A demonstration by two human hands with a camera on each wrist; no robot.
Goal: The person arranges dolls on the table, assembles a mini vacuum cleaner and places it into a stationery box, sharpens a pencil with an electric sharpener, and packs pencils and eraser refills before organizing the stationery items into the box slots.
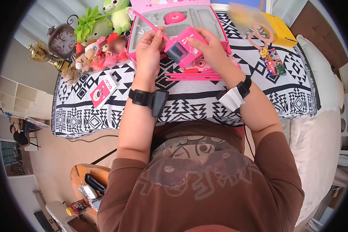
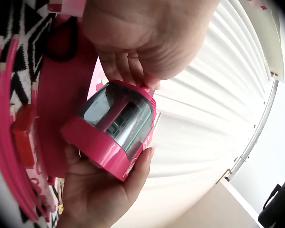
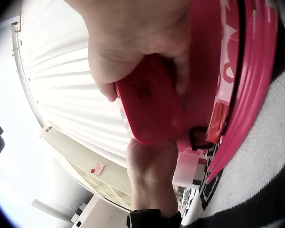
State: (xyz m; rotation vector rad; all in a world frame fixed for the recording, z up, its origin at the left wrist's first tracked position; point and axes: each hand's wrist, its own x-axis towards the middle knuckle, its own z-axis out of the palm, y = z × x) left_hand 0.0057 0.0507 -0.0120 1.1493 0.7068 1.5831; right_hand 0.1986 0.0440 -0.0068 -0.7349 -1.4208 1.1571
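Note:
A pink pencil sharpener with a clear smoky window is held up above the table, in front of an opened pink box. The right hand grips its right side, thumb on the front face. The left hand pinches a pink pencil whose lower end meets the sharpener's left side. In the left wrist view the sharpener shows its window, the left hand above and the right hand below. The right wrist view shows the sharpener's plain pink base under the right hand.
The box's grey tray holds a pink tape roll. Pink pencils lie at the near side of the box. Plush toys and a small Lotso notepad are left; a yellow box and stickers right.

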